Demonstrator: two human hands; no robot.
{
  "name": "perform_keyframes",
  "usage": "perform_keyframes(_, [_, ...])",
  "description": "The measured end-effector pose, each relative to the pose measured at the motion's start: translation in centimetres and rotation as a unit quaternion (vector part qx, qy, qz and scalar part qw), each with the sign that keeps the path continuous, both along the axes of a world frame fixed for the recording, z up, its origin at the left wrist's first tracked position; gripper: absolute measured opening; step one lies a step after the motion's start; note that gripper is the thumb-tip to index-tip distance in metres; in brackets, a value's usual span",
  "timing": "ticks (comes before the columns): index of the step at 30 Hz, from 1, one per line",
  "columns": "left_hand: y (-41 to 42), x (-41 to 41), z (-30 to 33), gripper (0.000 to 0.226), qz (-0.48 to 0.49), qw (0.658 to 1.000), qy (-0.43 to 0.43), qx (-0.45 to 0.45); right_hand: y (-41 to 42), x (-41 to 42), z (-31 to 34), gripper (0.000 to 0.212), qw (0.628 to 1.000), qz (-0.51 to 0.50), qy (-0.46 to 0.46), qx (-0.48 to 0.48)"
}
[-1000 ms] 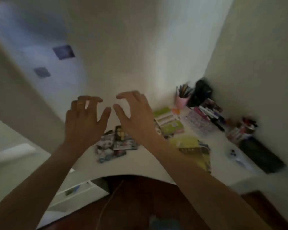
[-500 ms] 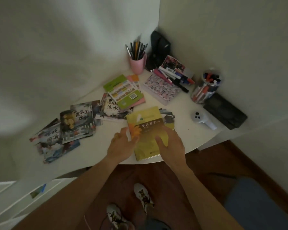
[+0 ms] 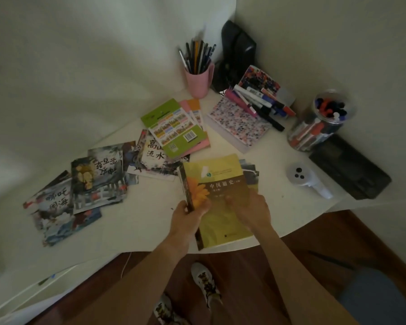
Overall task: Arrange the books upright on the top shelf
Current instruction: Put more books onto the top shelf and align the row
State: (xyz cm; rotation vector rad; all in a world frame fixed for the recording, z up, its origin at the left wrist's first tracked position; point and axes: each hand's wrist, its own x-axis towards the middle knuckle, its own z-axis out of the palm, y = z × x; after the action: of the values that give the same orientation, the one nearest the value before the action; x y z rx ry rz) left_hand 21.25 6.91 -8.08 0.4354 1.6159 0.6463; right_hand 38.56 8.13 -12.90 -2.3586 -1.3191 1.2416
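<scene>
Books lie flat and scattered over a white desk (image 3: 274, 174) set in the corner of a room, seen from above. No shelf is in view, and no book stands upright anywhere here, so the arranging looks barely begun, with all of the books left to move.

At the left of the desk sits a loose, overlapping spread of dark illustrated books (image 3: 80, 195). In the middle lies a green book (image 3: 174, 127) on top of pink and orange ones, beside a book with large black characters (image 3: 154, 148).

Nearest the person is a yellow book (image 3: 220, 184) with an orange flower on its cover. Its left edge is raised off the desk. The left hand (image 3: 188, 216) grips that spine edge, fingers curled under it and thumb on the cover. The right hand (image 3: 253, 209) rests on the cover, fingers bent; whether they hook the far edge cannot be told. This looks like the first book being picked up.

At the back of the desk are a patterned notebook (image 3: 239, 123) with markers (image 3: 260, 102) lying on it, a pink pen cup (image 3: 198, 78), a clear jar of markers (image 3: 319, 120), a black case (image 3: 352, 167) and a small white controller (image 3: 305, 179).
</scene>
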Motion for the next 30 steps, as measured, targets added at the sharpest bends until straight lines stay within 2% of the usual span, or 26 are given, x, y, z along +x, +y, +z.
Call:
perform_keyframes(1, [-0.2, 0.2, 0.2, 0.029, -0.003, 1.000, -0.009, 0.019, 0.2, 0.2, 0.2, 0.084, 1.000, -0.013, 0.026, 0.000])
perform_keyframes(2, [-0.4, 0.2, 0.4, 0.031, -0.010, 0.999, -0.019, 0.040, 0.3, 0.3, 0.8, 0.074, 0.996, -0.043, 0.073, 0.000])
perform_keyframes(4, [-0.9, -0.7, 1.4, 0.033, -0.049, 0.993, -0.047, 0.093, 0.4, 1.1, 2.1, 0.043, 0.973, -0.116, 0.202, 0.011])
perform_keyframes(5, [-1.2, -1.6, 1.8, 0.034, -0.074, 0.989, -0.059, 0.116, 0.3, 1.4, 2.7, 0.043, 0.952, -0.138, 0.274, 0.015])
perform_keyframes(6, [-1.5, -2.6, 2.0, 0.034, -0.101, 0.983, -0.071, 0.137, 0.1, 1.7, 3.4, 0.052, 0.932, -0.148, 0.332, 0.018])
perform_keyframes(8, [-1.9, -4.6, 2.1, 0.042, -0.136, 0.971, -0.102, 0.170, -0.2, 2.0, 4.5, 0.070, 0.906, -0.152, 0.392, 0.048])
perform_keyframes(9, [-1.7, -5.4, 2.0, 0.046, -0.150, 0.965, -0.117, 0.181, -0.4, 1.9, 5.1, 0.069, 0.900, -0.144, 0.405, 0.077])
perform_keyframes(12, [-0.1, -7.1, 1.7, 0.060, -0.205, 0.951, -0.101, 0.208, -0.9, 1.2, 7.2, 0.057, 0.896, -0.087, 0.394, 0.183])
perform_keyframes(14, [1.3, -7.6, 1.7, 0.067, -0.239, 0.943, -0.071, 0.221, -1.5, 0.6, 7.8, 0.076, 0.896, -0.057, 0.378, 0.226])
perform_keyframes(16, [2.1, -7.9, 1.3, 0.057, -0.255, 0.940, -0.048, 0.222, -2.1, 0.0, 7.5, 0.072, 0.889, -0.032, 0.393, 0.233])
perform_keyframes(18, [2.0, -8.3, 0.7, 0.043, -0.275, 0.933, -0.021, 0.232, -2.7, -0.4, 6.8, 0.071, 0.899, 0.014, 0.366, 0.240])
perform_keyframes(20, [1.6, -8.7, 0.0, 0.046, -0.271, 0.931, -0.020, 0.243, -2.8, -0.5, 5.7, 0.065, 0.911, 0.054, 0.324, 0.249])
perform_keyframes(23, [1.0, -8.8, -1.2, 0.060, -0.259, 0.935, -0.048, 0.237, -2.6, -0.9, 4.3, 0.055, 0.913, 0.047, 0.339, 0.222])
perform_keyframes(26, [1.2, -8.0, -2.4, 0.049, -0.235, 0.944, -0.028, 0.229, -2.5, -0.3, 1.9, 0.044, 0.916, 0.018, 0.353, 0.188])
perform_keyframes(28, [1.4, -7.7, -2.2, 0.049, -0.214, 0.952, -0.020, 0.219, -2.7, 0.3, 1.6, 0.050, 0.926, 0.005, 0.340, 0.166])
perform_keyframes(30, [1.3, -8.4, -1.2, 0.060, -0.192, 0.959, 0.007, 0.207, -1.9, -0.5, 4.2, 0.067, 0.941, 0.007, 0.311, 0.136])
